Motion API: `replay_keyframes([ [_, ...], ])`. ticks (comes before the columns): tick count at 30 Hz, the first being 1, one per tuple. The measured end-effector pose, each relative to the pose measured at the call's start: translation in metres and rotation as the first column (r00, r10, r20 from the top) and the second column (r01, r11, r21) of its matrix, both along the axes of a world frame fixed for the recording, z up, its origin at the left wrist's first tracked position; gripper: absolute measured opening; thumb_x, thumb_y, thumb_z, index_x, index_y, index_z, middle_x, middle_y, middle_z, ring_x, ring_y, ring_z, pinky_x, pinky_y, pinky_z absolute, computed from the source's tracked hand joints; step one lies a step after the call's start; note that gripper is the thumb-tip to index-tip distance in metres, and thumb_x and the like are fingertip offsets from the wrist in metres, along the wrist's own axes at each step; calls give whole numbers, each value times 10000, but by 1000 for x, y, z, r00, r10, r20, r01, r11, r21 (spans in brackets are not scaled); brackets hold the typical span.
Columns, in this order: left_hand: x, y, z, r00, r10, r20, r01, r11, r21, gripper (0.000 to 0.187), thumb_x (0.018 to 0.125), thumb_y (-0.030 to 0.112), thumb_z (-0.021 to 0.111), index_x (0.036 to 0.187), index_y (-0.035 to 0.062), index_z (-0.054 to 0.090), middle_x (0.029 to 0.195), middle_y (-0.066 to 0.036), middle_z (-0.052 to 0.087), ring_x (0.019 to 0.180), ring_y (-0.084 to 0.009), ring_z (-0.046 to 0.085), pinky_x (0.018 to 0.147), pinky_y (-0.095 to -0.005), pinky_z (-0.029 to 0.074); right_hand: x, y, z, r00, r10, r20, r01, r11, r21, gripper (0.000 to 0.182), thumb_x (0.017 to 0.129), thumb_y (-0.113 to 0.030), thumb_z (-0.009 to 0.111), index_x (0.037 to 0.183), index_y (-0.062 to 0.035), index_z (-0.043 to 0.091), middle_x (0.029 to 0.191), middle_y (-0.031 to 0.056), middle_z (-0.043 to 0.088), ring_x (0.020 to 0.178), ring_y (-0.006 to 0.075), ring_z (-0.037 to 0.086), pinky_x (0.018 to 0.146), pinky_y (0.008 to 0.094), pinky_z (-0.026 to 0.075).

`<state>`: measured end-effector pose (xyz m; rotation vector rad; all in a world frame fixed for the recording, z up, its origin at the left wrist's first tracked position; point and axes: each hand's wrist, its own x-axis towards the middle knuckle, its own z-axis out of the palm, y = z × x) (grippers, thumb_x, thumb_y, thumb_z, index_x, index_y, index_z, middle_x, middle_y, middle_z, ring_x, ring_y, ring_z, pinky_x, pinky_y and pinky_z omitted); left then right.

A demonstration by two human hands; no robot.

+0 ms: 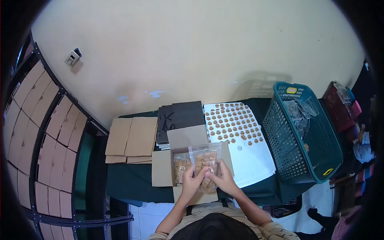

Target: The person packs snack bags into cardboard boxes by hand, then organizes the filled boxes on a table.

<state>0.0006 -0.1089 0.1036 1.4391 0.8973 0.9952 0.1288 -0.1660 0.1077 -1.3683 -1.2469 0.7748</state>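
Note:
Both hands hold a clear plastic bag [206,156] of light-brown chunky pieces over an open cardboard box [186,137]. My left hand [193,182] is closed on the bag's left side. My right hand [224,180] is closed on its right side. The thumbs meet at a small round sticker on the bag's front, partly covering it. Inside the box, on the left, sits another such bag [182,163] with a round label. The box's flaps are spread outward, and the held bag hides part of its inside.
A white sheet [254,162] with rows of round brown stickers lies right of the box. Flattened cardboard boxes [140,136] and black folders [186,114] lie to the left and behind. A green basket [276,136] holds plastic bags. Shelves [60,138] of boxes stand at far left.

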Motion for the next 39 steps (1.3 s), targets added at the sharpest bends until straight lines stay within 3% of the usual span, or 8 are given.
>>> replay_keyframes([
  [9, -9, 8, 8, 993, -109, -32, 104, 984, -142, 218, 841, 248, 594, 871, 33, 618, 616, 61, 493, 523, -5, 359, 449, -188, 261, 9, -3, -1, 976, 179, -128, -187, 980, -61, 389, 848, -43, 534, 1189, 18, 358, 1081, 96, 507, 1003, 124, 482, 846, 253, 395],
  [14, -10, 12, 8, 969, -205, 137, 232, 947, -222, 253, 861, 242, 564, 967, 12, 560, 642, 64, 487, 563, -8, 400, 480, -182, 320, 6, -6, 5, 843, 213, -494, -249, 968, -9, 359, 867, -13, 470, 1203, 15, 347, 1158, 97, 445, 1061, 123, 442, 872, 253, 382],
  [17, -3, 6, 9, 949, -247, 194, 255, 967, -17, 288, 855, 238, 571, 1033, 15, 538, 638, 74, 473, 572, -10, 394, 492, -176, 318, 5, -3, -8, 882, 103, -460, -116, 993, 1, 329, 872, -13, 457, 1184, 18, 356, 1164, 103, 443, 1075, 125, 431, 880, 254, 375],
  [23, -4, 4, -7, 965, -253, 65, 257, 963, -77, 303, 813, 195, 619, 1054, 23, 553, 686, 51, 468, 607, -18, 385, 526, -188, 315, -4, 3, -1, 966, -118, -232, 129, 991, 34, 301, 832, -125, 577, 1046, 44, 449, 942, 104, 582, 849, 131, 544, 734, 270, 447],
  [26, -7, 6, 3, 946, -312, 85, 317, 947, -58, 277, 815, 166, 615, 1043, 21, 556, 705, 60, 485, 608, -16, 396, 527, -182, 317, -5, 5, 1, 956, -177, -232, 193, 980, 48, 178, 856, -124, 552, 966, 8, 505, 796, 9, 549, 702, 29, 460, 604, 185, 377],
  [29, -14, 5, 12, 919, -391, 50, 393, 896, -206, 341, 826, 86, 587, 1137, -8, 486, 1066, -50, 548, 938, -92, 522, 806, -229, 425, -3, 2, 1, 975, -196, -107, 201, 979, 37, 199, 865, -150, 541, 976, 10, 502, 810, 10, 556, 717, 37, 476, 619, 191, 391],
  [37, -12, -2, 12, 923, -276, 268, 340, 912, -231, 297, 826, 106, 594, 1100, 16, 521, 915, -4, 563, 747, -26, 497, 614, -180, 402, -5, 3, 3, 903, -59, -425, 50, 998, -32, 224, 894, -151, 485, 1039, 18, 464, 978, 73, 547, 914, 95, 509, 804, 246, 412],
  [39, -11, -1, 8, 992, -121, 22, 122, 989, -86, 317, 798, 162, 638, 1033, -28, 541, 885, -16, 590, 757, -41, 519, 628, -170, 416, -4, 3, -1, 969, -19, -246, 15, 1000, -21, 287, 896, -152, 479, 1116, 19, 408, 1014, 80, 538, 953, 109, 505, 818, 249, 408],
])
